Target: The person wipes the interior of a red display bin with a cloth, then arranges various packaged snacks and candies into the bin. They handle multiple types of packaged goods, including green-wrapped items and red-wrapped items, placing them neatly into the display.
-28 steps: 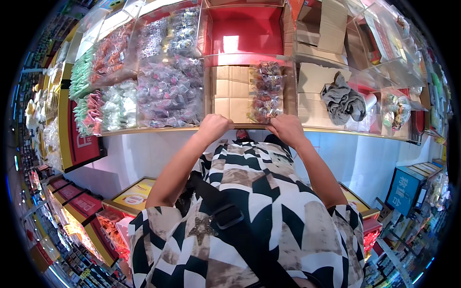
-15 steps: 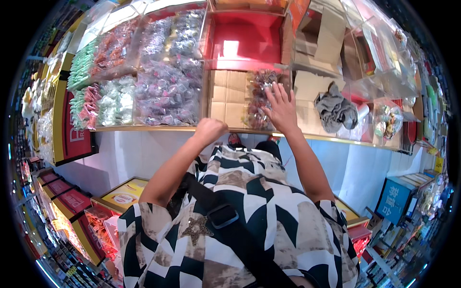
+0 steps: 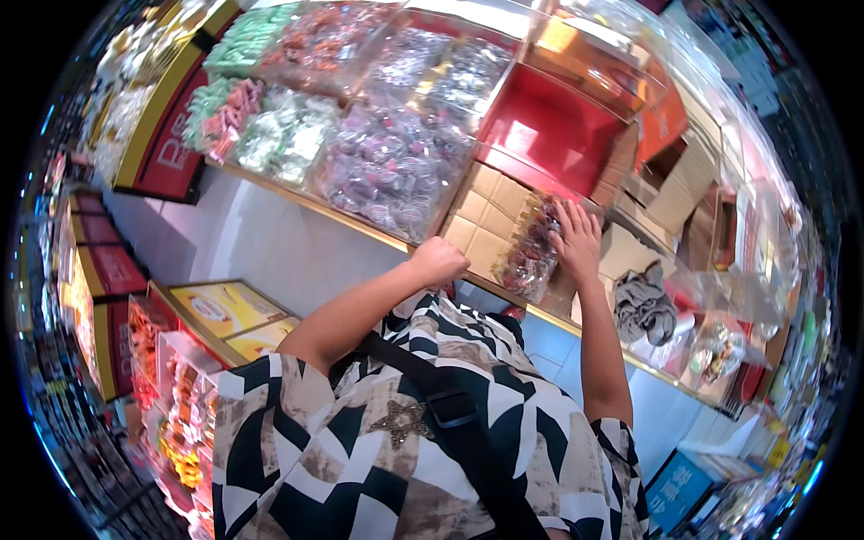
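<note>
My right hand lies with fingers spread on the right side of a row of small clear-wrapped packets, dark red and brown inside. The packets stand along the right part of a compartment whose bottom is covered by brown cardboard. At the front wooden edge of the display, my left hand is curled into a fist, back of the hand up. Whether anything is inside the fist is hidden.
Left of the cardboard lie heaps of purple-grey wrapped packets and pale green ones. Behind it is a red-lined compartment. To the right are a crumpled grey cloth and clear dividers. A yellow-topped display stands lower left.
The view has turned, so the display now slants down to the right. My right hand stays on the packets, and my left fist remains at the front edge.
</note>
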### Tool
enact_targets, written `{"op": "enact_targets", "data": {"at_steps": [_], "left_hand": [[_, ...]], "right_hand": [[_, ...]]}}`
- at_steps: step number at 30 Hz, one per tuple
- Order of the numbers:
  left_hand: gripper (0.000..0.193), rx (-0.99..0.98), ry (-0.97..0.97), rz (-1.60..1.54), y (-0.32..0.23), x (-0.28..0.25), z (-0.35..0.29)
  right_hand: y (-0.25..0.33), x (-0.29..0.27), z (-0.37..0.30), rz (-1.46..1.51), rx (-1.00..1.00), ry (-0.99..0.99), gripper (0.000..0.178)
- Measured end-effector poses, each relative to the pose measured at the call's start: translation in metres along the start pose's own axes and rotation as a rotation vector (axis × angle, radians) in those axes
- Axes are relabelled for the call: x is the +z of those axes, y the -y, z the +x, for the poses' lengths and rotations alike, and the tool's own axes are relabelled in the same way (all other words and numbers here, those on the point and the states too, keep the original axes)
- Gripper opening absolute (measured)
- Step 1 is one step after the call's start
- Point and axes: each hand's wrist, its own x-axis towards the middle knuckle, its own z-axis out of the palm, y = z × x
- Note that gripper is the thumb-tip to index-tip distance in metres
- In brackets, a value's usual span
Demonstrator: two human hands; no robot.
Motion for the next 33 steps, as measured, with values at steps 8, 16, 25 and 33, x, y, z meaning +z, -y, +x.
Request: {"op": "enact_targets", "data": {"at_steps": [8, 16, 25, 33], "left_hand": [[0.049, 0.577, -0.603, -0.191, -0.071, -0.003, -0.021], [0.046, 0.125, -0.732, -0.085, -0.058, 0.014, -0.014], [0.037, 0.107, -0.462, -0.115, -0.026, 0.009, 0.01], [0.055, 0.109, -0.19, -0.121, -0.006, -0.004, 0.01]], "right_hand": [[-0.021, -0.029, 0.034, 0.365, -0.033, -0.092, 0.058], [-0.01, 0.004, 0.027, -0.02, -0.107, 0.014, 0.056], [-0.024, 0.011, 0.044, 0.195, -0.057, 0.033, 0.066], [0.024, -0.022, 0.14, 0.275, -0.132, -0.172, 0.059]]}}
